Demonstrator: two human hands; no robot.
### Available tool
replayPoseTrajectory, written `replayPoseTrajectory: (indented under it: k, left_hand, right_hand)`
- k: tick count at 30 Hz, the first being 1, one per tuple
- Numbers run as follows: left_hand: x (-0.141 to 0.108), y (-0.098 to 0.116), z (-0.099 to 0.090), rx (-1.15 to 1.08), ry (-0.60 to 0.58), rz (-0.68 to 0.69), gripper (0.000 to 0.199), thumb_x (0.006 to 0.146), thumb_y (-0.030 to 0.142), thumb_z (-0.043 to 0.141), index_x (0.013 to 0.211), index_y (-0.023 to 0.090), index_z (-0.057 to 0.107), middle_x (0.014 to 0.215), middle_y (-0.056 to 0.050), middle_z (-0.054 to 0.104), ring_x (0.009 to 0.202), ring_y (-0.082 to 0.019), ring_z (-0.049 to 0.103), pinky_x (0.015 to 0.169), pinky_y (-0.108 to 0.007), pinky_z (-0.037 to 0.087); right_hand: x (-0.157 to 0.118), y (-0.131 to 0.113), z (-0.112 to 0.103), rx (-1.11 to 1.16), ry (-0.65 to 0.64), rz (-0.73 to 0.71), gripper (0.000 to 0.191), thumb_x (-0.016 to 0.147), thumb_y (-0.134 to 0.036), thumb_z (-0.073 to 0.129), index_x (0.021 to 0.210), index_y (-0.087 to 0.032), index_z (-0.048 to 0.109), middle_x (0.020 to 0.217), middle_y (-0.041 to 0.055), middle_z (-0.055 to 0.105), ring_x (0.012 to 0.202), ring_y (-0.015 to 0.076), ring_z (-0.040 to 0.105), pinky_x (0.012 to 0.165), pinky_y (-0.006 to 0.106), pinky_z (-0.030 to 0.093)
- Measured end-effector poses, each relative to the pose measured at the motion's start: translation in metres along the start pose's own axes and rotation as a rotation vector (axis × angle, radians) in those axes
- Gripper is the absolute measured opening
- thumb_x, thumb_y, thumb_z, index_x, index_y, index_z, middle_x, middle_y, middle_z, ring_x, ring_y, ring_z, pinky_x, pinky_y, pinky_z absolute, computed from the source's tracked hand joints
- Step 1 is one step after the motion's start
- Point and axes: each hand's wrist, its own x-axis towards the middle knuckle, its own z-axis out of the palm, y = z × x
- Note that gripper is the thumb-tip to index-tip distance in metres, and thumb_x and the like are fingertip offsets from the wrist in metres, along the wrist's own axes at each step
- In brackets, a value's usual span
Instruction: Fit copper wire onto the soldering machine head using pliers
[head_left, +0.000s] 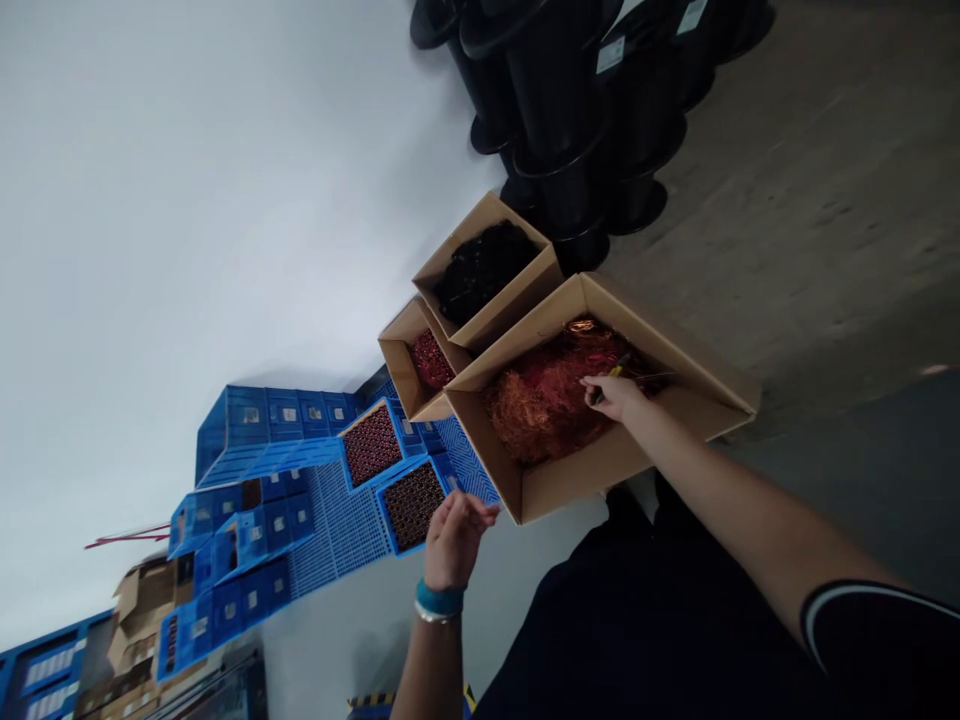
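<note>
My right hand is closed around a small tool with yellow and dark parts, over a large cardboard box. Most of the tool is hidden by my fingers, so its exact kind is unclear. Inside the box lies a tangled heap of copper-coloured and red wire. A thin strand sticks out to the right near that hand. My left hand, with a teal band at the wrist, hangs outside the box's near left corner. Its fingers are bent and pressed together; anything between them is too small to make out.
Behind stand a cardboard box of black pieces and a smaller one of red pieces. Blue crates packed with small round parts sit on blue plastic pallets at left. Stacked black spools stand at the back, along the white wall.
</note>
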Motion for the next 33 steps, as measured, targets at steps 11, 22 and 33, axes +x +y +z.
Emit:
replayPoseTrajectory:
  k: [11, 22, 33]
  left_hand:
    - [-0.043, 0.032, -0.109, 0.061, 0.444, 0.15, 0.031, 0.055, 0.036, 0.08, 0.06, 0.016, 0.056, 0.068, 0.0, 0.067, 0.065, -0.013, 0.063, 0.079, -0.032, 0.053]
    - [-0.013, 0.005, -0.103, 1.034, 0.36, -0.214, 0.028, 0.056, 0.037, 0.074, 0.057, 0.018, 0.054, 0.073, -0.009, 0.068, 0.091, -0.029, 0.062, 0.089, -0.047, 0.042]
    - [0.1, -0.107, 0.096, 0.604, -0.055, -0.333, 0.011, 0.072, 0.018, 0.063, 0.078, 0.009, 0.066, 0.076, -0.009, 0.067, 0.063, -0.014, 0.059, 0.065, -0.029, 0.049]
  right_hand:
    - [0.021, -0.026, -0.014, -0.086, 0.189, 0.242, 0.018, 0.09, -0.027, 0.052, 0.1, -0.013, 0.056, 0.086, 0.0017, 0.058, 0.064, 0.0071, 0.054, 0.054, 0.02, 0.048]
    - [-0.037, 0.019, 0.008, -0.135, 0.095, 0.083, 0.02, 0.067, -0.004, 0.067, 0.072, -0.016, 0.051, 0.055, -0.0044, 0.056, 0.049, 0.006, 0.051, 0.046, 0.016, 0.043]
    - [-0.06, 0.055, 0.0, -0.272, 0.073, -0.102, 0.037, 0.05, -0.033, 0.076, 0.07, -0.02, 0.048, 0.056, -0.0045, 0.054, 0.05, 0.0095, 0.051, 0.046, 0.022, 0.043]
